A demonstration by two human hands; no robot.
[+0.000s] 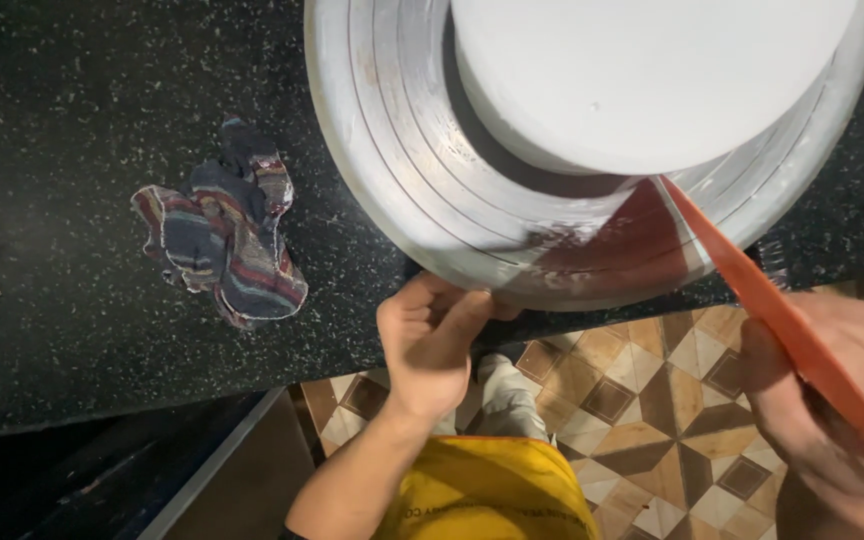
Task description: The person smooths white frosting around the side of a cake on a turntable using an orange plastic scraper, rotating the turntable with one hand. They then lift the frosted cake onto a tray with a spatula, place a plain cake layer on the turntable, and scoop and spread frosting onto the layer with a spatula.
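A round white-iced cake [642, 70] sits on a metal turntable [422, 190] at the top of the head view. My left hand [430, 345] grips the turntable's near rim with fingers curled under it. My right hand [832, 400], at the lower right, holds a flat orange scraper [752, 275]. The scraper's tip rests against the cake's lower side, near the turntable surface.
A crumpled striped cloth [224, 235] lies on the black speckled counter [72, 150] to the left of the turntable. Below the counter edge are a patterned tile floor [652, 400] and my yellow apron [492, 490].
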